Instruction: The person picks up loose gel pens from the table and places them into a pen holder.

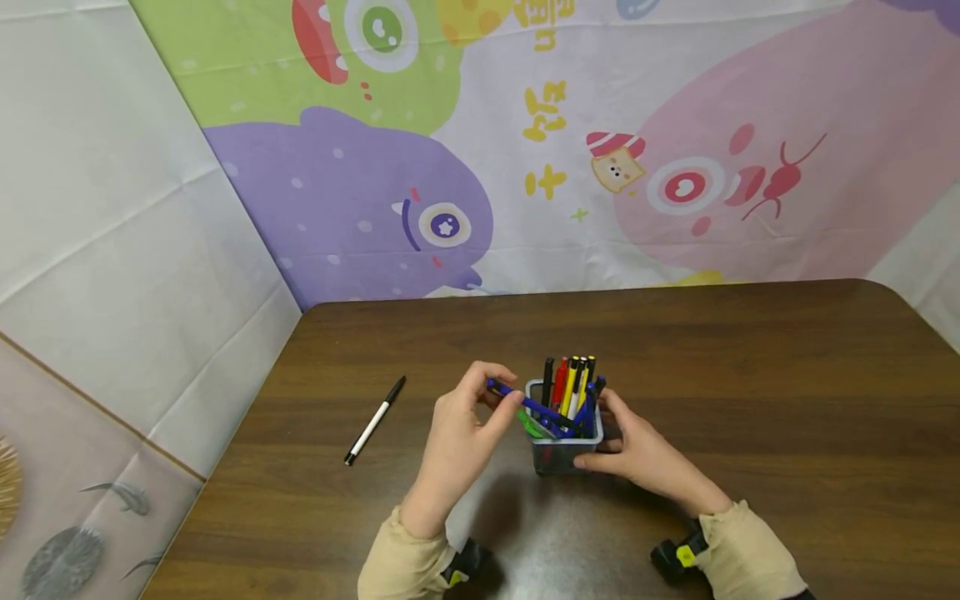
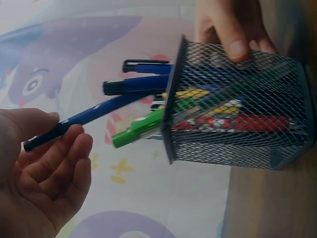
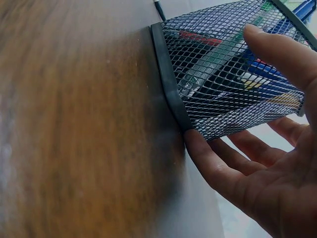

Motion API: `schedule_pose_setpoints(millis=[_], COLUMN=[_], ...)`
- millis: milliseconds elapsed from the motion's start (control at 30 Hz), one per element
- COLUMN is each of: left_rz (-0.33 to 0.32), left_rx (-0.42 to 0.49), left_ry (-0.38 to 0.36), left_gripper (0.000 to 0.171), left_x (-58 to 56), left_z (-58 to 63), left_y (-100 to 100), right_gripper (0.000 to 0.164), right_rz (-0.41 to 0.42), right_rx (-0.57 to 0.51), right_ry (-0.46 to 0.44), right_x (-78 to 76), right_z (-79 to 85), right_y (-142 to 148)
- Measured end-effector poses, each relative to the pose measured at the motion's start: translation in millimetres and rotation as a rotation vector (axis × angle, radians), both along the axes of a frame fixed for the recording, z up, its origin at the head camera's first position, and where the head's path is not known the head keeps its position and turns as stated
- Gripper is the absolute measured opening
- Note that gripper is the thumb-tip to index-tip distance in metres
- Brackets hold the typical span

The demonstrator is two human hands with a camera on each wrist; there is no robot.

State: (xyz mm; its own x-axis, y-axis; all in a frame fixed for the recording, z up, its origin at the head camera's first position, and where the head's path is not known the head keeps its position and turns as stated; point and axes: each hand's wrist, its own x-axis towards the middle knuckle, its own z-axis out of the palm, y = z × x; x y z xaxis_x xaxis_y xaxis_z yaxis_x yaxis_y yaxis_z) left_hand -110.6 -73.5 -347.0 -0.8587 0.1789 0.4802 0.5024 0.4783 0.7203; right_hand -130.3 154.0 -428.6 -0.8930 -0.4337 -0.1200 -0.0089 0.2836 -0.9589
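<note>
A black mesh pen holder (image 1: 558,457) stands on the table, filled with several pens. My left hand (image 1: 465,442) pinches a blue pen (image 2: 94,110) between thumb and fingers near its black-tipped end. That pen slants over the holder's rim, its other end among the other pens. Around the right side of the holder curls my right hand (image 1: 645,458), with the thumb on the near mesh wall and fingertips at the base in the right wrist view. A green pen (image 2: 138,128) leans out beside the blue ones. Red and yellow pens (image 1: 567,385) stand at the back.
A white pen with a black cap (image 1: 375,421) lies on the brown wooden table (image 1: 712,358), left of the left hand. Behind the table hangs a cloth (image 1: 540,250) printed with cartoon figures. A white cloth wall (image 1: 135,167) borders the left side.
</note>
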Motion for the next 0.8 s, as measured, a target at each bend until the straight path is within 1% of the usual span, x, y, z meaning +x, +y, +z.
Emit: schedule_pose_setpoints(millis=[133,233,400,500,633,700,800], left_rz=[-0.018,-0.027,0.006,0.023,0.027,0.024,0.003], left_rx=[-0.078,-0.1,-0.113,-0.15,-0.24,-0.296,-0.377], left_ry=[-0.014,-0.038,-0.043,-0.06,-0.086,-0.098,-0.12], left_gripper=[0.012,0.013,0.012,0.015,0.022,0.023,0.024], left_x=[0.7,0.8,1.5,2.8,4.5,5.3,5.8], left_z=[-4.0,-7.9,-13.9,-15.5,-15.7,-15.1,-14.5], left_y=[6,11,20,23,25,26,26], right_gripper=[0.097,0.099,0.097,0.093,0.09,0.09,0.09], right_rz=[0.003,0.006,0.011,0.012,0.004,0.005,0.005], right_rx=[-0.007,0.001,0.0,0.004,0.021,0.023,0.022], right_ry=[0.001,-0.001,0.004,0.021,0.042,0.055,0.075], right_x=[0.5,0.3,-0.3,0.1,-0.4,-0.8,-1.1], right_z=[0.2,-0.3,-0.3,0.4,-0.1,-0.7,-1.1], right_y=[0,0,1,0,-1,-1,-1])
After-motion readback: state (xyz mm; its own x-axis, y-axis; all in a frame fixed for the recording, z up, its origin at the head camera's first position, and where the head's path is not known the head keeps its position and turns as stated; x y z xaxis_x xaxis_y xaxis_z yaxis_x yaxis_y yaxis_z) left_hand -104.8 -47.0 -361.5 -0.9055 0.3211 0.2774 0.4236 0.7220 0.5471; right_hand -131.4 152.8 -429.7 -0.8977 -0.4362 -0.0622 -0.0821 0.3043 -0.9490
